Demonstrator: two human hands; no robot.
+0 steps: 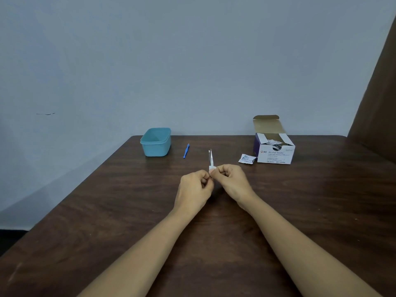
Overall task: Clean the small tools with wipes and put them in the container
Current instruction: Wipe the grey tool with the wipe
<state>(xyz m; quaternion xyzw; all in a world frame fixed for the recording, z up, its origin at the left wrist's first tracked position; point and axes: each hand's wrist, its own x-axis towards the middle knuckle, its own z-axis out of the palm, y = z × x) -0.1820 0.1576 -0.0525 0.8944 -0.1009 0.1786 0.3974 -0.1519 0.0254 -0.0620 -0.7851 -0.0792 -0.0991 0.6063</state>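
Both hands meet over the middle of the brown tabletop [300, 211], raised slightly above it.

1. Left hand [196, 187]: fingers curled, thumb and fingertips pinching the near end of the metal tweezers [210, 156].
2. Right hand [232, 181]: fingers curled, thumb and forefinger pinching a white wipe [212, 168] folded around the tweezers just above the left hand's grip.
3. Tweezers: the 2 tips point away from the person, toward the wall, with a small gap between them. Only the part beyond the wipe is visible.

Other items on the tabletop:

- Blue plastic container [156, 144]: at the far edge, left of the hands, lid off. What it holds cannot be seen from this angle.
- Blue tool [186, 151]: lying flat between the container and the tweezers, touching neither.
- Alcohol swab box [276, 154]: far right, top flap standing open, sachets visible inside.
- Torn sachet wrapper [246, 159]: lying just beside the box on its left.
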